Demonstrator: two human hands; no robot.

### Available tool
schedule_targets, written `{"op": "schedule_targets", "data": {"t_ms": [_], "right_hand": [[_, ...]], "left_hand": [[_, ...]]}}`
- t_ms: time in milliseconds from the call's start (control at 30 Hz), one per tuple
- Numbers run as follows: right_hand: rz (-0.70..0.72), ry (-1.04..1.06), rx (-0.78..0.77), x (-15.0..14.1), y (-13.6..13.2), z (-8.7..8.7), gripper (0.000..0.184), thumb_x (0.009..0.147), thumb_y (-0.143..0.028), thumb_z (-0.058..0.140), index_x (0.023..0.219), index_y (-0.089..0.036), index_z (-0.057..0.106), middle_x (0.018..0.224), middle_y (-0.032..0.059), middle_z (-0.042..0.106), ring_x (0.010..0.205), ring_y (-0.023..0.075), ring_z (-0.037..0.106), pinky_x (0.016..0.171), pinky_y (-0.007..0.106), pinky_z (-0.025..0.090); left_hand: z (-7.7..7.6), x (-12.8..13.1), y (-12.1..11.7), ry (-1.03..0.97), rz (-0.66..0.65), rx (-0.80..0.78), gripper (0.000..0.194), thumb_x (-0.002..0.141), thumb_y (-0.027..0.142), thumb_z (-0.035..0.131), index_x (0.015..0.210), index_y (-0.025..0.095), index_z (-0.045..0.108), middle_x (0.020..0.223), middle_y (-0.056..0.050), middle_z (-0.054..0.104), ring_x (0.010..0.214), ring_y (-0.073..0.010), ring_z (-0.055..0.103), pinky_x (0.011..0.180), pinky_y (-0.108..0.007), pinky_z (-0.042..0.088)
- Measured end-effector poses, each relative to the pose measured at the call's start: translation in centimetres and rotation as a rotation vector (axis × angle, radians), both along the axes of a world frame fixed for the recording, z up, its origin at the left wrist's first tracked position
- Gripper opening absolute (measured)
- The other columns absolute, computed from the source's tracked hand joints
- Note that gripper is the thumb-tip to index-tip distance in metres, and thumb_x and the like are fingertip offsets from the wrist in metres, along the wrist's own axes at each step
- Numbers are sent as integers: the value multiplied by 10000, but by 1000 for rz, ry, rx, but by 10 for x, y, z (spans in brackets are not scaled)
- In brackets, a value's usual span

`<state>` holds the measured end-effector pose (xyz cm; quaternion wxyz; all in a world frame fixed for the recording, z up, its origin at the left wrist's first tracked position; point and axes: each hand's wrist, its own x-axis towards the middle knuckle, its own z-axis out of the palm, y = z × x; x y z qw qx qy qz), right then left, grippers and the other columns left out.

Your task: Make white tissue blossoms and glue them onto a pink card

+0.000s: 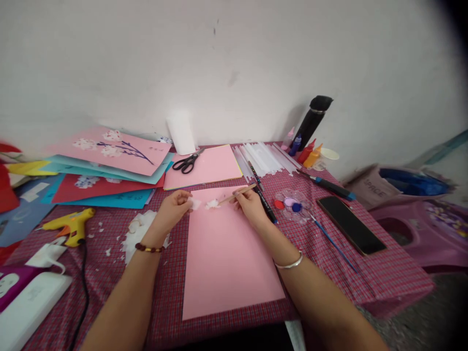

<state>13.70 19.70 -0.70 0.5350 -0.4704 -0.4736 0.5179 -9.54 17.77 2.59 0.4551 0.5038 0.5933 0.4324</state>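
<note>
A pink sheet of paper [226, 263] lies on the checked tablecloth in front of me. My left hand [174, 210] pinches a small piece of white tissue paper [195, 203] over the sheet's upper left part. In my right hand [248, 204] is a thin wooden stick [234, 196], its tip at a crumpled white tissue tuft [212, 204] on the sheet. A pile of white tissue pieces [141, 231] lies beside my left forearm, which partly covers it. Close to my right hand is a black marker [266, 207].
A yellow glue gun [71, 226] with a black cord and a white power bank [32, 312] lie left. Finished cards [113, 151] are stacked behind. Scissors [187, 163] rest on pink paper. Rightward are glue sticks [261, 158], a paint palette [290, 204], a brush [332, 241] and a phone [351, 224].
</note>
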Motion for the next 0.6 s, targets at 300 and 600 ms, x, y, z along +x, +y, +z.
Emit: {"op": "schedule_targets", "data": {"t_ms": [300,600], "right_hand": [[45,9,16,-1,-5,-1,145,734,-316,557,747,-174,529,539,-39,579,386,78,476,400,201,381],[1,-16,67,-4,-1,-7,161,760,-335,557,779,-178,530,600,-21,606,401,84,485,400,211,387]], "left_hand": [[-4,-3,1,193,-38,71,125,626,256,593,686,147,583,598,34,556,544,-87,488,535,-210,364],[-5,-7,2,427,57,175,109,618,262,556,665,167,585,663,11,575,633,-132,517,608,-245,384]]}}
